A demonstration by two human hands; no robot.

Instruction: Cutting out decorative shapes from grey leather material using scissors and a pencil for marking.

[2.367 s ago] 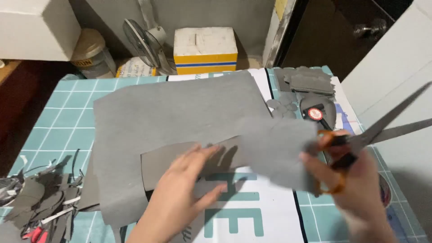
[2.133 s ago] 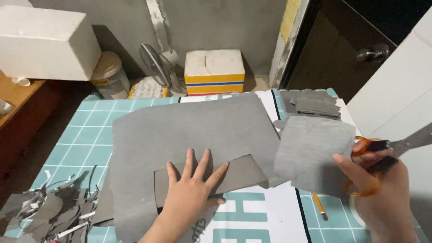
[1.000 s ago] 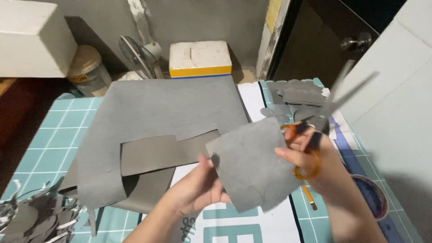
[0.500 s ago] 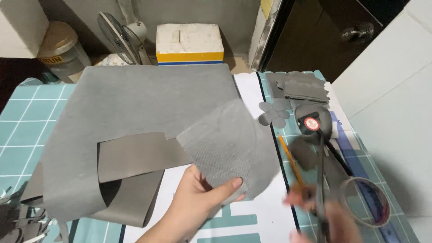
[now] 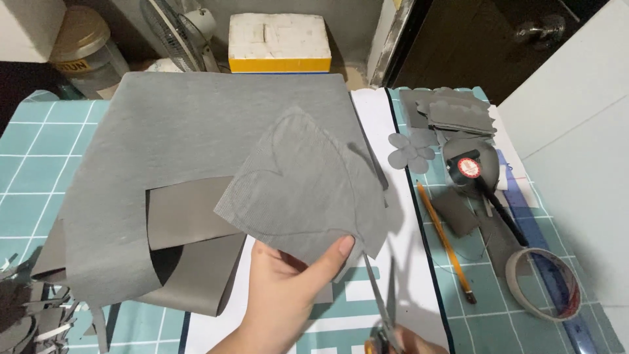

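Head view, centre frame: left hand (image 5: 288, 295) pinches a cut grey fabric piece (image 5: 308, 190) by its lower edge, thumb on top, grip closed on it, held above the large grey sheet (image 5: 196, 124) on the table (image 5: 39, 164). Right hand (image 5: 409, 342), barely visible at bottom edge, grips scissors (image 5: 380, 298) with blades slightly apart, pointing up just under the piece. Pencil (image 5: 445, 242) and tape roll (image 5: 544, 282) lie lower right.
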